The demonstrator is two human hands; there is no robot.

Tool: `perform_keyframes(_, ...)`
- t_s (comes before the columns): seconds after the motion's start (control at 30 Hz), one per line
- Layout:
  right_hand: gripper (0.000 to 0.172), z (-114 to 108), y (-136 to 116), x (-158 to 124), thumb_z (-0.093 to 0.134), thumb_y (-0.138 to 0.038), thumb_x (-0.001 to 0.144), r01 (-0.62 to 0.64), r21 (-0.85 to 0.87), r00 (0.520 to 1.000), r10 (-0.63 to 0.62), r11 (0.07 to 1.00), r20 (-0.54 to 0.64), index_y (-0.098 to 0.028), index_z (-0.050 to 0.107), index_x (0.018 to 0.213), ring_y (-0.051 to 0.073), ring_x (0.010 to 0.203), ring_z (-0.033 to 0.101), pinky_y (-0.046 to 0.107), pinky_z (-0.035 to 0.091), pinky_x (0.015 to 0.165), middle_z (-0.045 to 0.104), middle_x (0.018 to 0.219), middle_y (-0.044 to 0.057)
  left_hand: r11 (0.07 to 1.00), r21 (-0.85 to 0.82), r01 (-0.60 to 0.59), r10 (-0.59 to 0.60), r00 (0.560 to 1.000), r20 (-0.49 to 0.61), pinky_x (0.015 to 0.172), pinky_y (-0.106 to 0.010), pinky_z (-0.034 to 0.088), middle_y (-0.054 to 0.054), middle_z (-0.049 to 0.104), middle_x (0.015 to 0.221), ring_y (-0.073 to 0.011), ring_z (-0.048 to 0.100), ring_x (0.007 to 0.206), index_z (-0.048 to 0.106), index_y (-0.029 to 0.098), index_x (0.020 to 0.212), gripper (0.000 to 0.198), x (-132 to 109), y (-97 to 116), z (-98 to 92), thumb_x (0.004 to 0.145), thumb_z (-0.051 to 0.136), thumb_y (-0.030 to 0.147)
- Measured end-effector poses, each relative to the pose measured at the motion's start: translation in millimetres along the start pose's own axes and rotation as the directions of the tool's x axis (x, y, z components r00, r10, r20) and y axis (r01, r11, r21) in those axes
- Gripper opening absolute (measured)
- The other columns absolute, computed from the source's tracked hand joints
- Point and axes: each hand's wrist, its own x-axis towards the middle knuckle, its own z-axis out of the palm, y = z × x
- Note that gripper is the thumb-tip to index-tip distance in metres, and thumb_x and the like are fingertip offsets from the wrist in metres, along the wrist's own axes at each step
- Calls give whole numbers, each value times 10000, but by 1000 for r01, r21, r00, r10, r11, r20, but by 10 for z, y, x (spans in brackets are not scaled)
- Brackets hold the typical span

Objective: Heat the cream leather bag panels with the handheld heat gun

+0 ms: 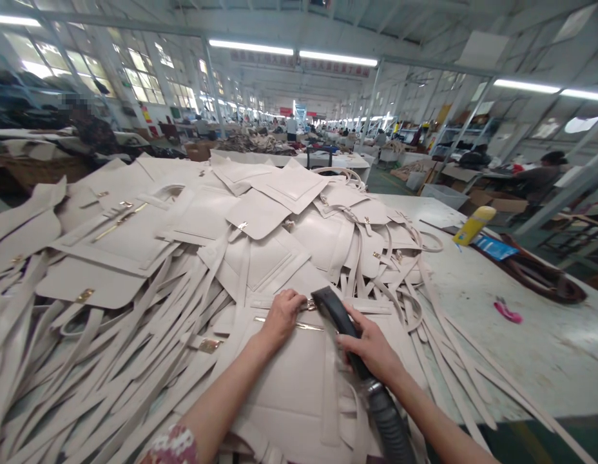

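Note:
My right hand grips a black hand-held nozzle tool that runs into a ribbed black hose. Its tip rests close beside a gold metal fitting near the upper part of a beige leather bag piece. My left hand is closed at the left of that fitting, fingers bent onto the bag piece. Below the fitting runs a gold zipper. My left fingertips are partly hidden, and the contact between tool tip and leather is hard to see.
A big heap of beige bag pieces with long straps covers most of the table. On the right lie a yellow bottle, pink-handled snips and coiled brown straps. Other people sit farther off on both sides.

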Motion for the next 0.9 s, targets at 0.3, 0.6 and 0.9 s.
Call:
perform_keyframes(0.3, 724, -177, 52, -376, 584, -150, 694, -5, 11, 995, 6, 1000, -102, -176, 272, 1347, 117, 393, 500, 208, 429, 340, 562, 549, -64, 969, 92, 230, -222, 971, -94, 755, -336, 367, -65, 534, 919, -216, 486, 891, 538, 178, 950, 239, 143, -41, -40, 717, 513, 128)
perform_keyframes(0.6, 787, -131, 294, -355, 624, -222, 666, -13, 88, 985, 27, 996, -169, -156, 239, 1349, 126, 374, 491, 220, 426, 328, 559, 530, -64, 954, 100, -282, 267, 953, 141, 905, -418, 221, -51, 526, 1035, -204, 416, 1026, 606, 211, 813, 134, 149, 133, 54, 786, 496, 139)
perform_keyframes(0.9, 780, -188, 243, -421, 634, -225, 654, -42, 68, 988, 51, 997, -148, -159, 261, 1337, 130, 407, 503, 229, 433, 349, 586, 609, -37, 927, 6, -376, 353, 874, 333, 978, -419, 149, -44, 538, 884, -181, 426, 959, 549, 163, 663, 166, 370, 257, 67, 761, 455, 67)
